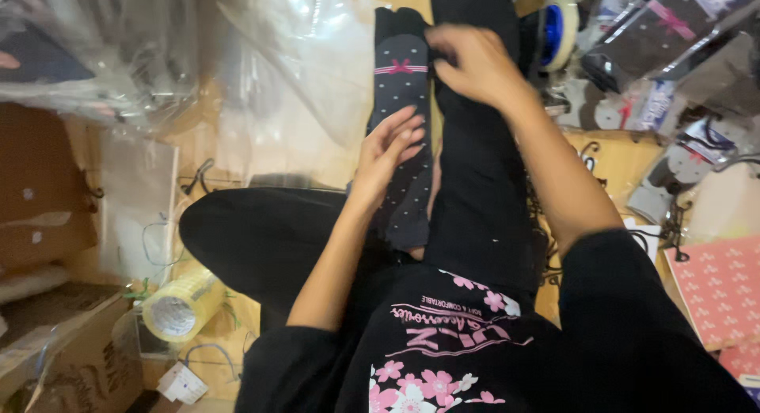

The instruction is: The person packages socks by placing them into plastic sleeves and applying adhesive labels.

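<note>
A dark dotted sock (pixel 401 136) with a pink bow band near its top is laid lengthwise along the person's leg, just left of the outstretched black trouser leg (pixel 479 183). The left hand (pixel 385 153) is seen resting flat on the sock's middle, fingers extended and slightly spread, pressing rather than gripping. The right hand (pixel 469 63) is placed at the sock's upper end, just right of the bow band, with fingers curled; a pinch on the cuff edge is judged likely, though the fingertips are hidden and the hold cannot be confirmed.

Clear plastic bags (pixel 309 89) lie beside the sock to its left. A roll of yellowish tape (pixel 180 305) sits well below and left of the sock, near a cardboard box (pixel 63 358). A blue-cored tape roll (pixel 556 29) lies to the upper right of the sock, and packed socks (pixel 665 33) are stacked further right. Black hooks (pixel 198 176) are scattered on the floor left of the sock.

Risks noted:
- The sock rests on a rounded, narrow leg; if the flat hand is lifted, a slide off to either side is judged possible.
- The cuff may be pulled askew if the upper end is drawn while the middle is pinned.
- The loose plastic just beside the sock could be dragged or creased by the forearm.
</note>
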